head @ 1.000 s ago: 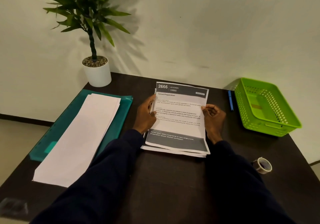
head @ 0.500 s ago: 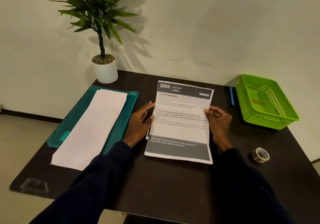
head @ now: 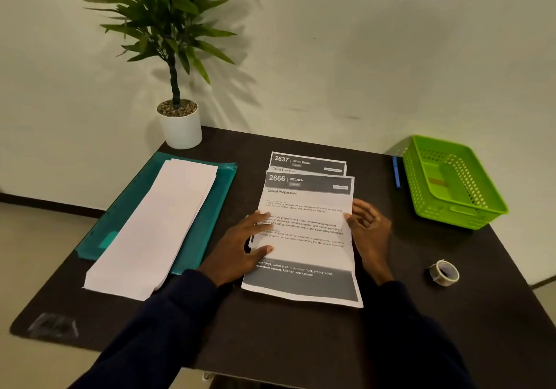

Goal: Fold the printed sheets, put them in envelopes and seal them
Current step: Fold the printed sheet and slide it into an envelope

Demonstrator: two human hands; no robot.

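Note:
The printed sheet headed "2666 Kitchen" [head: 307, 247] lies flat on the dark table, shifted toward me off the stack below. The header of the sheet beneath, "2637 Living Room" [head: 307, 163], shows just beyond it. My left hand [head: 237, 250] rests on the top sheet's left edge with straight fingers and thumb on the paper. My right hand [head: 370, 229] sits at the right edge, fingers relaxed, thumb touching the paper. A stack of long white envelopes [head: 156, 226] lies to the left on a teal folder [head: 210, 208].
A green plastic basket [head: 460, 214] stands at the far right, with a blue pen [head: 396, 172] beside it. A roll of clear tape [head: 444, 272] lies near the right edge. A potted plant [head: 180, 126] stands at the back left corner against the wall.
The top sheet has slid toward me, which uncovers the header of the sheet underneath. Both hands moved with it and their fingers have loosened.

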